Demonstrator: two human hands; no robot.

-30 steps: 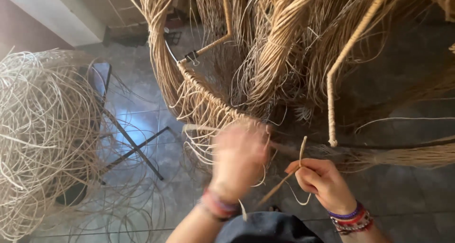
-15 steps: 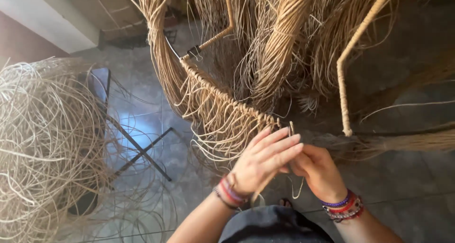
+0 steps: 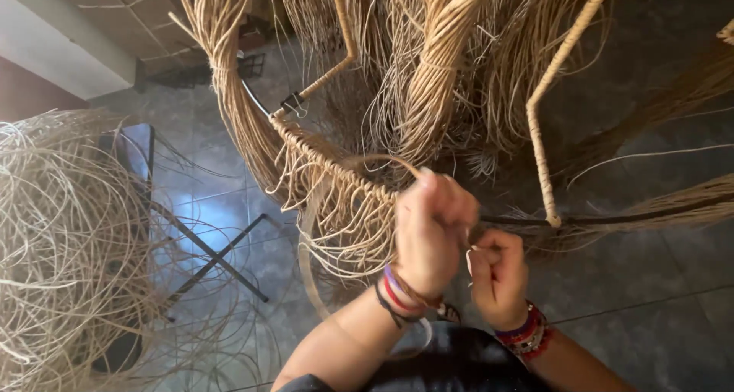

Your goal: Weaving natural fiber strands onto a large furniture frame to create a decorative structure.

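A loose heap of rattan strands (image 3: pixel 61 247) lies well left of the fingers, beside a dark folding stand (image 3: pixel 206 254). The left hand (image 3: pixel 430 231) is clenched on a thin rattan strand (image 3: pixel 382 161) that arcs up-left from its fingers – long axis along the wrapped frame rim (image 3: pixel 329 163). Just right, the right hand (image 3: pixel 498 277) pinches the strand's lower end at the dark rod (image 3: pixel 527 221) – equally near.

No packages, labels, signs or screens appear anywhere in the head view.
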